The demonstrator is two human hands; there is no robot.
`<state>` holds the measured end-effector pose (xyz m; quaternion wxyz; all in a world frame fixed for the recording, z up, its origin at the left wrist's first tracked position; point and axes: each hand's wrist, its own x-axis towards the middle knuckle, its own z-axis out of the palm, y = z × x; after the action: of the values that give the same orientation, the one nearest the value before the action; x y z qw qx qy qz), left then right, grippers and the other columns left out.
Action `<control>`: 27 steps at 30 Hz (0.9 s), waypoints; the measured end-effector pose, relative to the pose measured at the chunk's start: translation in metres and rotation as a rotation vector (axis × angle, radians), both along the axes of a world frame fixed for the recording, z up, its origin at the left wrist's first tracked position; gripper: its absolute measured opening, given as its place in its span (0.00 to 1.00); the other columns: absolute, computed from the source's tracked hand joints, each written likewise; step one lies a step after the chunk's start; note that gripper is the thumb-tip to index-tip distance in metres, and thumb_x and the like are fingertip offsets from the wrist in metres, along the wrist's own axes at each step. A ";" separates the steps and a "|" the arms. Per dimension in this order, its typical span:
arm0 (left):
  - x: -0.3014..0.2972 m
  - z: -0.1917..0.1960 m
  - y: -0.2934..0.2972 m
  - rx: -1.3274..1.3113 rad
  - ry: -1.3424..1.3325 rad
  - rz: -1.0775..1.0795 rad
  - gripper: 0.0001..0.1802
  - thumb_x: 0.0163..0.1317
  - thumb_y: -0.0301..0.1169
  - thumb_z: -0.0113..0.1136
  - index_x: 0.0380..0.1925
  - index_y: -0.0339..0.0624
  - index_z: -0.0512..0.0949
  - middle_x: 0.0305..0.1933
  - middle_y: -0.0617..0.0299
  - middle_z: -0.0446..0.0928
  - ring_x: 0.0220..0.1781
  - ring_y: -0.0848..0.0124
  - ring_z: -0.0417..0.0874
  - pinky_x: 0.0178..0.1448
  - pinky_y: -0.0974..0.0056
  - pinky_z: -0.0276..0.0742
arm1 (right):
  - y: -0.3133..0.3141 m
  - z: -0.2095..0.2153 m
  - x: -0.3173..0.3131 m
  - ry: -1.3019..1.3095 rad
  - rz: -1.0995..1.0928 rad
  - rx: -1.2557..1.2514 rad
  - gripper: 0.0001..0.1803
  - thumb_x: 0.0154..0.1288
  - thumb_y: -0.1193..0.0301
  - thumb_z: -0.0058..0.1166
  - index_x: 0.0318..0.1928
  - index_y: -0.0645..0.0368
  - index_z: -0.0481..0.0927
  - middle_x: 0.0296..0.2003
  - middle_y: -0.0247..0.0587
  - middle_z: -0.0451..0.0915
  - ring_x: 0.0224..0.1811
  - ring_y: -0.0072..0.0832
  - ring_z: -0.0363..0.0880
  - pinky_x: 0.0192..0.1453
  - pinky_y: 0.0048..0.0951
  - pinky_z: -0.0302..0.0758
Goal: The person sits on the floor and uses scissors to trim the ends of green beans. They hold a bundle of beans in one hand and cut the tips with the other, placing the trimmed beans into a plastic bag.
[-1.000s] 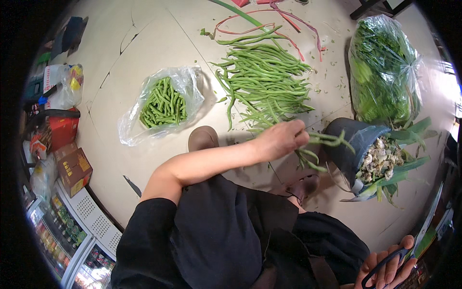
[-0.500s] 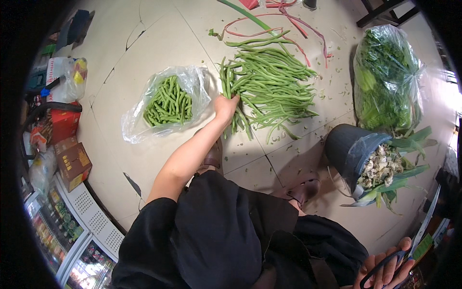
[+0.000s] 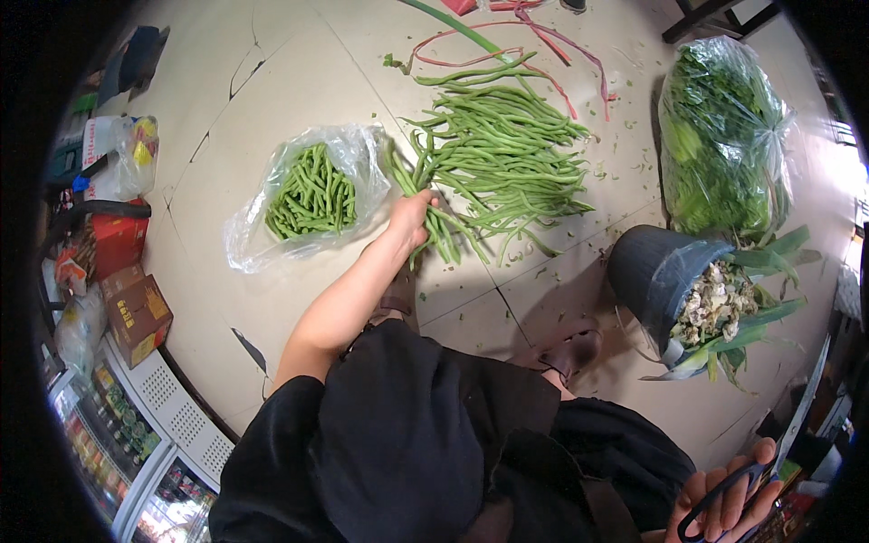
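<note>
Green beans, long and slender, make up the bunch (image 3: 443, 239) in the person's left hand (image 3: 413, 217), which is closed around its middle just above the tiled floor, between the bean pile (image 3: 516, 136) and a clear plastic bag (image 3: 369, 156) of short bean pieces (image 3: 312, 195). The bunch's upper ends reach the bag's edge; whether they touch it cannot be told. The right hand (image 3: 724, 493), well apart at the lower right, has its fingers curled around the handles of a pair of scissors (image 3: 790, 436), blades pointing up and away.

The bean ends splay unevenly, so a slack grip could let some slide out — and the bag's soft, crumpled rim could fold inward if a forearm or bean brushed it. The long blades might snag the things crowding the right edge if that wrist swung.

Pale tiles (image 3: 299, 100), cracked in places, carry scattered green trimmings. To the right lie a dark bucket (image 3: 644, 271) with pale scraps and a bag of leafy greens (image 3: 724, 136); to the left, a brown box (image 3: 140, 317) and a glass-fronted cooler (image 3: 122, 407).
</note>
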<state>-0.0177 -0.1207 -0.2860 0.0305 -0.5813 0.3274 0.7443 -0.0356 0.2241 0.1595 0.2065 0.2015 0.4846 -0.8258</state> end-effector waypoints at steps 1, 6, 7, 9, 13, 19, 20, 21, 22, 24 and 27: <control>-0.002 -0.007 0.000 0.028 0.015 0.017 0.04 0.65 0.28 0.56 0.37 0.41 0.74 0.25 0.65 0.74 0.21 0.73 0.71 0.27 0.65 0.76 | 0.000 0.000 0.000 -0.003 0.006 0.003 0.19 0.70 0.62 0.52 0.52 0.62 0.69 0.12 0.24 0.71 0.09 0.16 0.68 0.17 0.17 0.64; -0.029 -0.031 0.000 0.044 0.058 0.121 0.03 0.64 0.26 0.60 0.34 0.41 0.76 0.22 0.67 0.73 0.20 0.75 0.71 0.25 0.66 0.74 | -0.001 -0.001 0.001 -0.002 -0.022 0.018 0.19 0.69 0.61 0.53 0.51 0.61 0.69 0.11 0.24 0.71 0.08 0.15 0.67 0.16 0.16 0.65; -0.037 -0.033 0.002 0.055 0.027 0.196 0.05 0.58 0.22 0.65 0.29 0.34 0.76 0.22 0.61 0.74 0.18 0.70 0.71 0.20 0.61 0.71 | -0.001 -0.001 0.001 -0.007 -0.023 0.018 0.19 0.69 0.61 0.54 0.51 0.61 0.69 0.11 0.24 0.70 0.08 0.15 0.67 0.15 0.16 0.65; -0.042 -0.032 0.007 -0.022 -0.005 0.115 0.08 0.55 0.22 0.68 0.28 0.32 0.76 0.22 0.60 0.75 0.19 0.71 0.73 0.22 0.63 0.72 | -0.001 -0.001 0.001 -0.017 -0.027 0.016 0.19 0.68 0.62 0.55 0.50 0.62 0.69 0.11 0.24 0.70 0.08 0.15 0.67 0.15 0.17 0.66; -0.050 -0.025 0.010 -0.438 -0.243 -0.342 0.12 0.52 0.27 0.72 0.31 0.34 0.77 0.25 0.60 0.78 0.23 0.70 0.76 0.25 0.59 0.74 | -0.001 -0.002 -0.002 -0.032 -0.003 -0.010 0.18 0.66 0.65 0.56 0.50 0.63 0.69 0.10 0.26 0.70 0.08 0.16 0.67 0.16 0.17 0.68; -0.038 -0.030 -0.003 -0.338 -0.098 -0.341 0.12 0.50 0.21 0.66 0.36 0.33 0.76 0.24 0.59 0.79 0.24 0.70 0.79 0.24 0.61 0.76 | -0.001 -0.001 -0.001 -0.051 -0.036 -0.040 0.19 0.65 0.66 0.56 0.50 0.64 0.70 0.10 0.27 0.70 0.08 0.18 0.67 0.16 0.18 0.68; -0.034 -0.030 -0.003 -0.344 -0.119 -0.319 0.13 0.51 0.20 0.64 0.38 0.32 0.75 0.25 0.58 0.79 0.24 0.70 0.79 0.24 0.61 0.76 | 0.002 -0.002 -0.002 -0.050 -0.013 -0.049 0.19 0.65 0.66 0.56 0.50 0.64 0.70 0.10 0.27 0.70 0.08 0.18 0.67 0.16 0.18 0.68; -0.031 -0.025 -0.005 -0.272 -0.071 -0.309 0.13 0.52 0.19 0.63 0.39 0.32 0.75 0.27 0.57 0.80 0.24 0.71 0.79 0.25 0.62 0.77 | 0.003 -0.002 -0.003 -0.049 0.006 -0.058 0.19 0.65 0.65 0.57 0.50 0.64 0.70 0.10 0.27 0.70 0.08 0.18 0.67 0.16 0.18 0.67; -0.025 -0.020 -0.008 -0.200 -0.022 -0.297 0.13 0.53 0.19 0.61 0.40 0.31 0.75 0.29 0.57 0.81 0.24 0.72 0.79 0.25 0.63 0.77 | 0.003 -0.003 -0.002 -0.048 -0.014 -0.060 0.19 0.65 0.65 0.57 0.51 0.64 0.70 0.11 0.27 0.70 0.08 0.18 0.67 0.16 0.19 0.67; -0.013 -0.005 -0.014 -0.099 0.042 -0.295 0.12 0.56 0.18 0.58 0.42 0.32 0.74 0.32 0.56 0.82 0.25 0.74 0.79 0.27 0.66 0.77 | 0.000 -0.003 0.000 -0.044 -0.056 -0.064 0.20 0.66 0.64 0.56 0.51 0.63 0.71 0.11 0.27 0.70 0.08 0.19 0.67 0.17 0.20 0.67; -0.005 0.039 -0.017 -0.021 0.063 -0.326 0.13 0.62 0.20 0.53 0.47 0.36 0.76 0.37 0.56 0.83 0.26 0.79 0.78 0.32 0.75 0.76 | -0.003 -0.002 0.000 -0.019 -0.063 -0.023 0.19 0.67 0.64 0.55 0.52 0.63 0.71 0.12 0.26 0.70 0.10 0.18 0.66 0.20 0.22 0.67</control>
<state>-0.0224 -0.1377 -0.2471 0.1344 -0.4973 0.4257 0.7439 -0.0357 0.2215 0.1578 0.1876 0.2222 0.4663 -0.8354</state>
